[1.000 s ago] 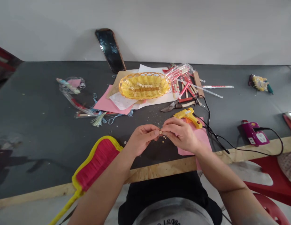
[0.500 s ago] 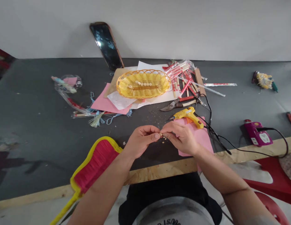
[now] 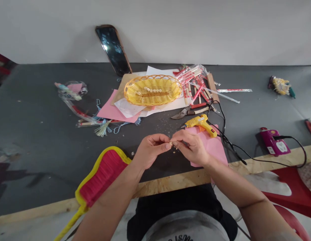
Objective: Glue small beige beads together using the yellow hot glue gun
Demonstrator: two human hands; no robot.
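Grey felt tabletop (image 3: 40,134) (pale bead (image 3: 171,144))

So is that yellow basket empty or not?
Not empty: the yellow basket holds a short row of small pale beads along its bottom.

Just one view, head-mounted, looking forward and down across the table (image 3: 32,134) toward the wall (image 3: 195,30) (hands close below).

The yellow woven plastic basket (image 3: 152,89) sits on loose paper sheets (image 3: 125,108) behind the yellow glue gun (image 3: 201,123), steel pruning shears (image 3: 188,112) between them, purple plastic device (image 3: 273,142) far right.
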